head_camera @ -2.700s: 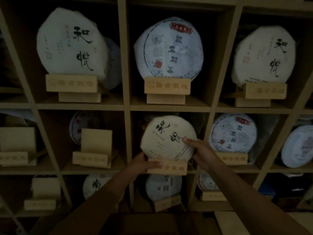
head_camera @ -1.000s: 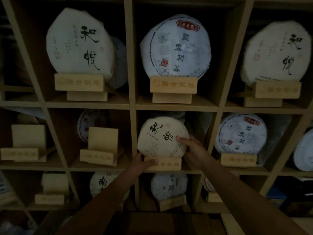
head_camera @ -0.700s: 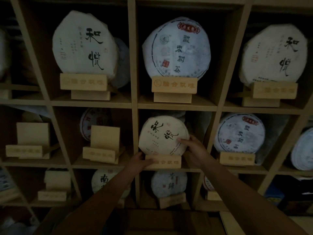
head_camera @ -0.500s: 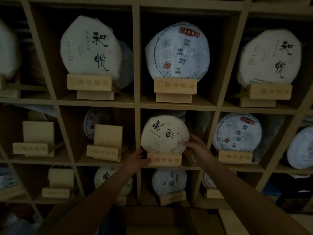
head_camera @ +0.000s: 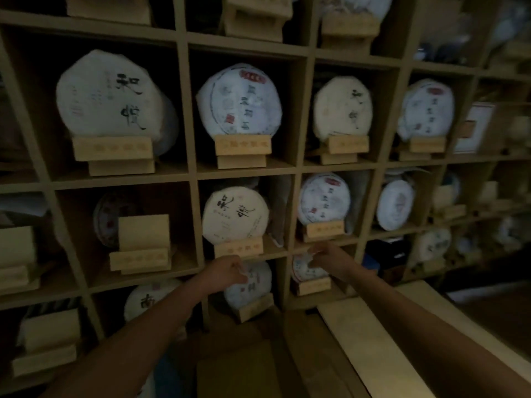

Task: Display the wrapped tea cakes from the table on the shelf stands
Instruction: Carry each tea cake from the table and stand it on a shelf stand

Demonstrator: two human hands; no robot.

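Both hands are off the tea cake now and pulled back low. My left hand (head_camera: 227, 272) and right hand (head_camera: 330, 258) are loosely curled, holding nothing. Just beyond at 12 o'clock, the tea cake (head_camera: 235, 215) sits upright on its stand (head_camera: 238, 247). I'd check it's seated and not tipped, then grab the next from the worktop.

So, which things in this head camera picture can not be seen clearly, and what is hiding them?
- Tea cake behind the empty stand: the stand's back board covers most of it.
- Lower tea cake: the left hand overlaps its edge.
- Top-row stands: cut off by the upper frame edge.
- Right-side shelves: dark and motion-blurred, contents unreadable.
- Right hand: fingers blurred, so any contact is unclear.
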